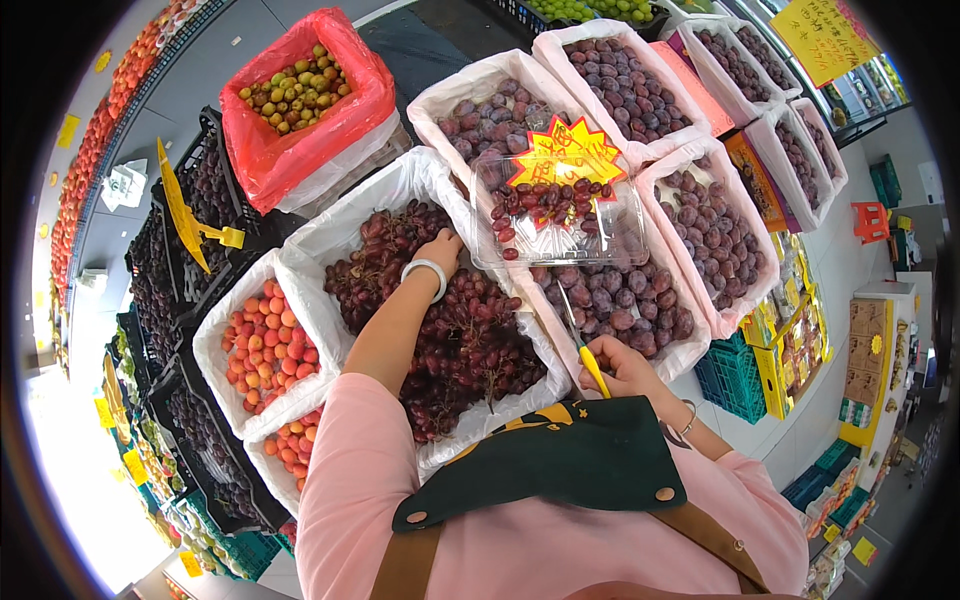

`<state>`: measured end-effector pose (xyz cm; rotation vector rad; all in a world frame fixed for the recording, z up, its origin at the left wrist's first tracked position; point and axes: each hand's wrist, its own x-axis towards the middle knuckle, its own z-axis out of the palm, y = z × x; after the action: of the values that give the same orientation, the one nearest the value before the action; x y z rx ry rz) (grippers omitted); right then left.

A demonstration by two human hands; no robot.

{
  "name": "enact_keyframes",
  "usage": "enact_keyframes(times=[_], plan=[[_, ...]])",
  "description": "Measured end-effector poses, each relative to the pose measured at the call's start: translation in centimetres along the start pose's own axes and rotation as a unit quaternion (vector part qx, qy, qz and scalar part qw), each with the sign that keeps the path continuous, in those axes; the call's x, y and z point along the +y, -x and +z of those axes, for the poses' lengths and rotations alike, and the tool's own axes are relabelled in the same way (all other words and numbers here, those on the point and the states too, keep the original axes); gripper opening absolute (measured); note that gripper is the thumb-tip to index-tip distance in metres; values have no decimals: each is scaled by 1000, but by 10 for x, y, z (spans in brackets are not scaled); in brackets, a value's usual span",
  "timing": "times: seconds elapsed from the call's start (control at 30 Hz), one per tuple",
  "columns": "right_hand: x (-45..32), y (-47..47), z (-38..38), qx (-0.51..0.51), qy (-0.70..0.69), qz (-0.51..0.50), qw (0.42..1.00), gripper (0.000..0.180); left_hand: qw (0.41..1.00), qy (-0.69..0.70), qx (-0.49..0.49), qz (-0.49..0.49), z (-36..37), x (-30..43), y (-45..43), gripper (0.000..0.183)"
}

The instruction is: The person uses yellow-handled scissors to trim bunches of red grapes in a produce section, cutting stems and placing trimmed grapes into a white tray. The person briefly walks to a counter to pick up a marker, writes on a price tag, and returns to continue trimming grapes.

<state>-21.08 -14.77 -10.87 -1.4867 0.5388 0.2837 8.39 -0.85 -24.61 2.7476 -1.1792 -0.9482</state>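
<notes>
My left hand [441, 253], with a pale bangle at the wrist, reaches into a white-lined box [300, 244] of red grapes [469, 330]. Its fingers are bent over the grapes near the box's far side, and whether they grip any is hidden. In my right hand [621, 367] is a pair of yellow-handled scissors [589, 364], blades pointing away from me, beside the front of a plum box. Beyond it, a clear plastic clamshell container [626, 240] rests on the plums, with loose red grapes [551, 202] in its far part.
Plums [622, 300] fill several lined boxes at right. A yellow starburst price sign [568, 154] stands behind the container. Peach-coloured fruit [270, 345] sits in boxes at left, near black crates [202, 315] of dark grapes. A red-lined box [247, 142] holds jujubes [296, 90].
</notes>
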Motion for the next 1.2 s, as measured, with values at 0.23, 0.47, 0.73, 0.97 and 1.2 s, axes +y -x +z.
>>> enact_keyframes(times=[0.23,0.47,0.73,0.97,1.2], plan=[[-1,3,-2,-9,25,-4,1000,25,991,105,17,-87,5,0,-7,34],[0,9,-4,3,0,-9,1000,24,940,253,223,57,-35,-24,27,24],[-3,3,3,-11,35,-31,999,22,825,514,146,187,-142,50,70,23],[2,8,-4,6,-7,-17,1000,21,811,545,208,39,-118,17,52,22],[8,-1,-4,-6,-6,2,1000,22,991,-117,3,-64,-14,-17,28,20]])
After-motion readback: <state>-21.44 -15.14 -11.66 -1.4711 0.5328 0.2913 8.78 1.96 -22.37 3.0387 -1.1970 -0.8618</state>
